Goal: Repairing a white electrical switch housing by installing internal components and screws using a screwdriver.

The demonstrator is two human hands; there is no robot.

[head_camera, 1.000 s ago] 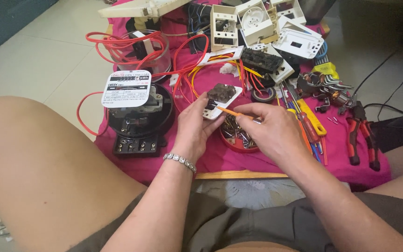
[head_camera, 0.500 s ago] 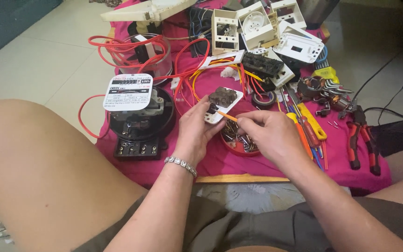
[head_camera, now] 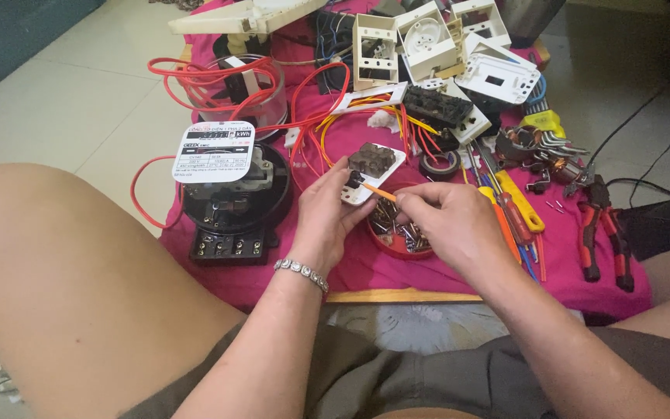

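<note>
My left hand [head_camera: 327, 213] holds a white switch plate with a dark module [head_camera: 371, 164] on its back, tilted up over the pink cloth [head_camera: 568, 268]. My right hand [head_camera: 447, 221] pinches a short orange wire [head_camera: 378, 192], whose tip touches the plate's lower left edge. Both hands hover above a small red tray of metal screws and bits [head_camera: 397, 233]. A silver bracelet [head_camera: 302, 271] circles my left wrist.
A black electric meter with a white label [head_camera: 230, 198] sits left of my hands. Red and orange wires [head_camera: 312, 101], white socket boxes [head_camera: 428, 46], a tape roll [head_camera: 440, 164], screwdrivers [head_camera: 517, 213] and red-handled pliers [head_camera: 602, 233] lie around. My bare knee [head_camera: 56, 264] is at left.
The hands and the plate have barely shifted. The orange wire's tip has stayed against the plate's edge while my right fingers adjusted slightly.
</note>
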